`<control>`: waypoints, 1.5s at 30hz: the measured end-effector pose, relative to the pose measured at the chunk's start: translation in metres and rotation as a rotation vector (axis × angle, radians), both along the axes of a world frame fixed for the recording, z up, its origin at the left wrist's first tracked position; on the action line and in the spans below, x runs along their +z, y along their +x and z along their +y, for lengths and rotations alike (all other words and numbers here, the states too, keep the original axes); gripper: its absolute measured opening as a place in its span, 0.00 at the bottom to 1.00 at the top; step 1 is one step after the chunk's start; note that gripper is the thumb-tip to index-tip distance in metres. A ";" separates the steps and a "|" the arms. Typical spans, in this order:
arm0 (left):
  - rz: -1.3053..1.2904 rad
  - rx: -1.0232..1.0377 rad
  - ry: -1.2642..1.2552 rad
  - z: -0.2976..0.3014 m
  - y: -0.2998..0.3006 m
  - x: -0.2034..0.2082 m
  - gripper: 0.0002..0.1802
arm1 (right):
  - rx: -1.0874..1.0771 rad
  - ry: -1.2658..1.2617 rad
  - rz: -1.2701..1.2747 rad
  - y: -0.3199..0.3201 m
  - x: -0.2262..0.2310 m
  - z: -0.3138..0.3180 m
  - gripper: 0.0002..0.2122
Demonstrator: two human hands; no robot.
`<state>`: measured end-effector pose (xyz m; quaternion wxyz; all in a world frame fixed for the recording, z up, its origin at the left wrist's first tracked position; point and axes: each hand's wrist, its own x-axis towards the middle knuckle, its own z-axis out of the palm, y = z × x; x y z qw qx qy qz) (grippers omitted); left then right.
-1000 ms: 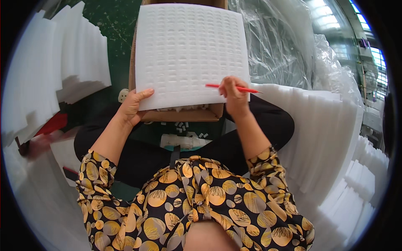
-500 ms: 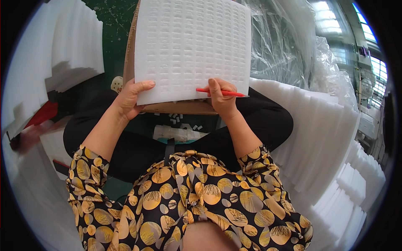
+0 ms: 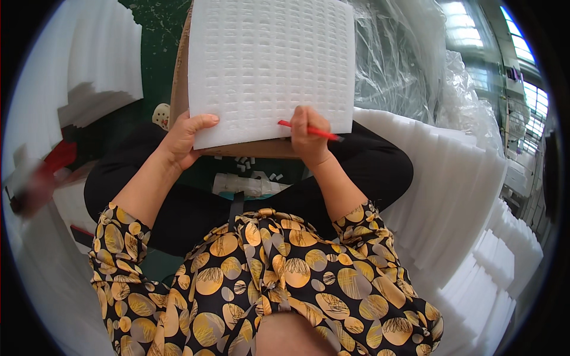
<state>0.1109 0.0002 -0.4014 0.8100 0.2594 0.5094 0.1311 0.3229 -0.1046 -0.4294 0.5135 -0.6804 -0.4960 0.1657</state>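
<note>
A white foam sheet (image 3: 270,65) with rows of small slit-like marks lies tilted over a cardboard box (image 3: 255,148) in front of me. My left hand (image 3: 187,137) grips its near left corner, thumb on top and fingers underneath. At the near edge, right of the middle, my right hand (image 3: 310,135) is closed round a slim red pen-like tool (image 3: 323,133) with a greyish tip pointing right. Whether the right fingers also touch the sheet is hard to make out. What lies inside the box is hidden by the sheet.
Stacked white foam sheets (image 3: 433,190) stand close at my right, and more foam (image 3: 104,53) at the far left. Clear plastic wrap (image 3: 398,65) is behind the right stack. Small white pieces (image 3: 244,161) lie below the box. A blurred red shape (image 3: 44,178) is at the left.
My right hand has shifted slightly up and left, and the red tool now tilts more steeply down to the right. The left hand keeps its hold on the foam sheet.
</note>
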 end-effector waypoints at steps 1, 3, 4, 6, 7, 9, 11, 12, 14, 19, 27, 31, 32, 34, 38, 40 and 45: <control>0.003 -0.015 0.020 -0.003 0.003 0.000 0.32 | -0.003 -0.003 0.000 -0.002 -0.004 0.002 0.16; 0.006 -0.050 0.061 -0.006 0.006 0.000 0.32 | 0.129 -0.008 -0.622 -0.006 -0.011 0.005 0.15; 0.004 -0.047 0.066 -0.005 0.006 0.000 0.32 | 0.113 -0.073 -0.545 -0.006 -0.011 0.005 0.15; 0.025 -0.048 0.051 0.001 0.001 -0.001 0.31 | 0.097 -0.132 -0.471 -0.001 -0.007 0.001 0.15; 0.036 -0.049 0.044 0.003 -0.001 -0.001 0.31 | 0.055 -0.139 -0.016 0.005 -0.004 -0.001 0.15; 0.044 -0.052 0.036 0.004 -0.001 0.000 0.31 | 0.011 -0.142 0.438 0.011 0.000 -0.002 0.16; 0.028 -0.039 0.024 0.003 -0.001 0.000 0.30 | -0.049 -0.141 0.440 0.013 0.007 0.000 0.17; 0.021 -0.031 0.018 0.003 0.000 0.001 0.30 | -0.079 -0.141 0.441 0.014 0.010 0.001 0.17; 0.013 -0.026 0.009 0.001 0.001 0.001 0.30 | -0.099 -0.134 0.443 0.013 0.011 0.001 0.18; 0.014 -0.015 0.044 -0.005 0.007 0.005 0.29 | 0.128 -0.100 -0.525 0.006 -0.005 0.006 0.16; 0.002 -0.048 0.050 -0.002 0.004 0.005 0.27 | -0.014 -0.012 -0.005 0.010 -0.014 0.013 0.14; 0.008 -0.034 0.061 -0.002 0.002 0.003 0.27 | -0.017 -0.027 0.167 0.015 -0.009 0.015 0.14; 0.015 -0.024 0.063 -0.002 0.001 0.002 0.27 | -0.032 -0.054 0.354 0.017 -0.006 0.016 0.14; 0.020 -0.017 0.063 -0.002 0.001 0.003 0.27 | -0.049 -0.082 0.538 0.018 -0.005 0.017 0.14; -0.006 -0.063 0.079 -0.004 0.008 0.012 0.27 | -0.031 0.005 0.053 0.013 -0.010 0.023 0.15; -0.002 -0.057 0.079 -0.002 0.004 0.007 0.27 | -0.051 -0.019 0.176 0.013 -0.008 0.027 0.15; -0.009 -0.056 0.083 -0.001 0.000 0.001 0.26 | -0.110 -0.069 0.457 0.017 -0.005 0.033 0.15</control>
